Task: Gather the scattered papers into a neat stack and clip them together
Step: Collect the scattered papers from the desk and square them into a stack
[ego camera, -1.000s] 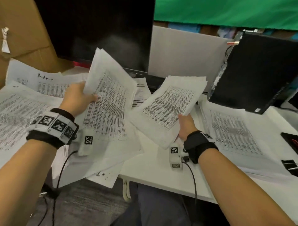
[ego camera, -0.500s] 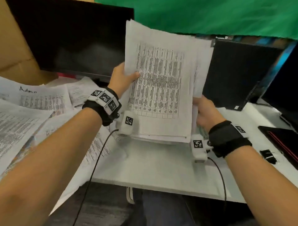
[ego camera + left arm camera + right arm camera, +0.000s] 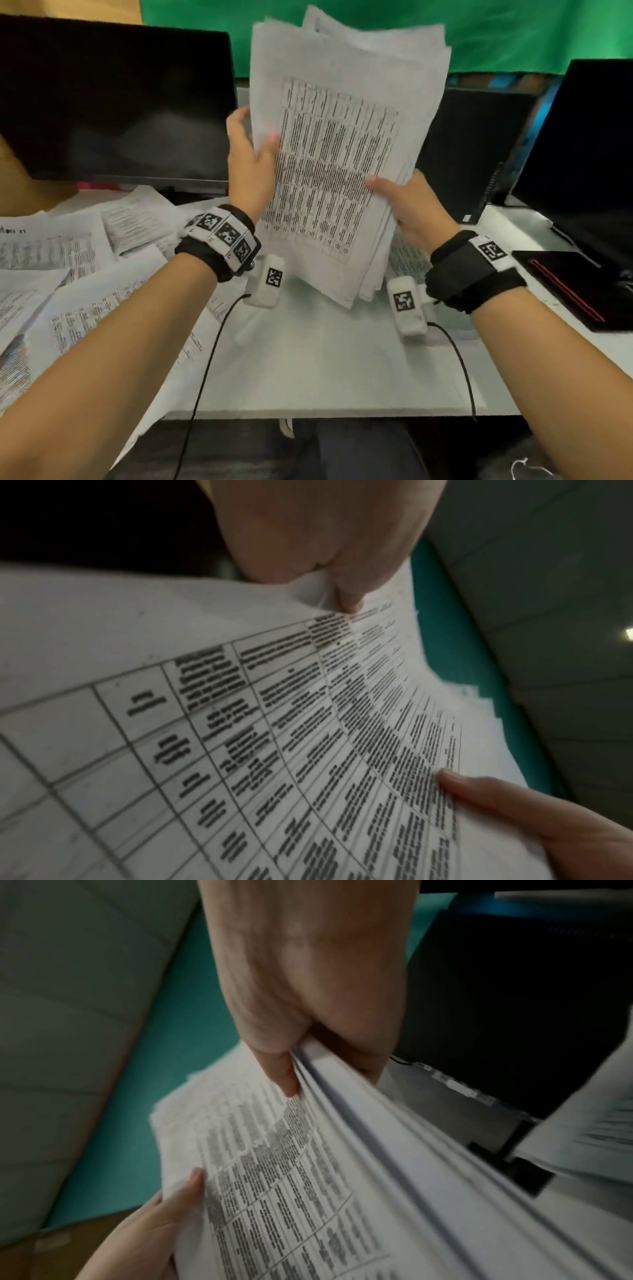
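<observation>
Paper stack (image 3: pixel 342 164): held upright above the white desk (image 3: pixel 325 359), edges uneven, top sheet a printed table too blurred to read.
Left hand (image 3: pixel 248 164): thumb and fingers pinch the stack's left edge.
Right hand (image 3: pixel 416 209): grips its right edge.
Loose sheets (image 3: pixel 68 260): scattered on the desk's left; handwritten heading illegible.

It looked like an office: a white desk (image 3: pixel 308 370) carried a large black monitor (image 3: pixel 116 99) on the left and black laptops (image 3: pixel 579 144) on the right, with printed table sheets (image 3: pixel 51 246) strewn across its left side.
</observation>
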{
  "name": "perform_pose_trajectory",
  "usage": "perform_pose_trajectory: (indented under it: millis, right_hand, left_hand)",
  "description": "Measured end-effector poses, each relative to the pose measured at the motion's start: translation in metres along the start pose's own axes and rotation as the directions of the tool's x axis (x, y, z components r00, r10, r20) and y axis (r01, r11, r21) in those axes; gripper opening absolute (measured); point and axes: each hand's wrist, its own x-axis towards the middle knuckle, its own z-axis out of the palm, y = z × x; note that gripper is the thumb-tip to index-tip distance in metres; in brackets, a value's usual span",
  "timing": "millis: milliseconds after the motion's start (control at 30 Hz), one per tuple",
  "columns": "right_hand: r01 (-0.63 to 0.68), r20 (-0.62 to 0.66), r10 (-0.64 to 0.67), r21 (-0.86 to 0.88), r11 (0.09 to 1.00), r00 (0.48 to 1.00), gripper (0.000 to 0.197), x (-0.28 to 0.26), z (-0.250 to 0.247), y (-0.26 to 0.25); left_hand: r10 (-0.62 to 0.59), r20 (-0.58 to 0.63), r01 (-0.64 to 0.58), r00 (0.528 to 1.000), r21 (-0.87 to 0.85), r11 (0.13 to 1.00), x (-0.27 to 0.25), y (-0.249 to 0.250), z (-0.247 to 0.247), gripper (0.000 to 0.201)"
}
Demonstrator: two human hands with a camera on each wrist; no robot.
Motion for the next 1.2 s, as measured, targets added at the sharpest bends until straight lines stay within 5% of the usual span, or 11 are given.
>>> perform_pose_trajectory:
  millis: [100,200,300,433,600,700,833,1000,1067,1133,1200]
  right_hand:
    - [0.041,0.043,-0.041,0.011,0.999,0.998,0.053,0.003,-0.006,-0.007]
    - [0.001,0.114,0.001,-0.017,1.000,0.994,0.058,-0.007,-0.009,0.004]
    - [-0.047,-0.007,0.048,0.080,0.996,0.999,0.052,-0.010,0.004,0.018]
    - [0.102,-0.165,-0.085,0.103,0.989,0.983,0.037,-0.002,0.024,-0.014]
    - [0.258,-0.100,-0.245,0.151,0.954,0.964,0.034,0.007,0.008,-0.050]
    - [0.139,-0.051,-0.133,0.133,0.981,0.990,0.051,0.000,0.006,-0.014]
    - [-0.138,-0.078,0.148,0.129,0.982,0.986,0.101,-0.017,0.019,0.042]
    - [0.055,-0.133,-0.023,0.241,0.969,0.991,0.035,-0.001,0.036,0.013]
    - [0.116,-0.115,-0.086,0.288,0.951,0.990,0.042,0.006,0.029,0.006]
    - [0.021,-0.045,-0.009,0.269,0.963,0.999,0.070,0.002,0.023,0.020]
    - [-0.147,0.033,0.143,0.195,0.970,0.989,0.095,-0.010,0.020,0.051]
  left_hand:
    - [0.078,0.014,-0.079,0.997,0.052,0.996,0.001,0.011,-0.005,0.032]
    - [-0.023,0.055,0.020,0.998,0.060,0.998,-0.009,-0.003,-0.011,0.045]
    - [-0.121,0.170,0.104,0.978,0.103,0.989,-0.026,-0.018,-0.002,0.052]
    - [0.035,0.043,-0.037,0.998,0.042,0.998,-0.022,0.015,0.018,0.035]
    - [0.239,-0.027,-0.240,0.971,-0.029,0.970,0.005,0.063,-0.009,0.032]
    - [-0.035,0.201,0.050,0.979,-0.069,0.996,-0.012,0.035,-0.029,0.048]
    - [-0.474,0.424,0.414,0.772,0.232,0.880,-0.056,-0.035,-0.032,0.048]
    - [-0.228,0.144,0.236,0.963,-0.036,0.971,-0.048,-0.003,-0.004,0.015]
    - [-0.171,0.145,0.186,0.975,-0.103,0.977,-0.041,0.005,-0.006,0.017]
    - [-0.279,0.274,0.306,0.921,-0.061,0.950,-0.043,-0.011,-0.014,0.035]
    - [-0.463,0.448,0.444,0.765,0.154,0.883,-0.058,-0.037,-0.023,0.058]
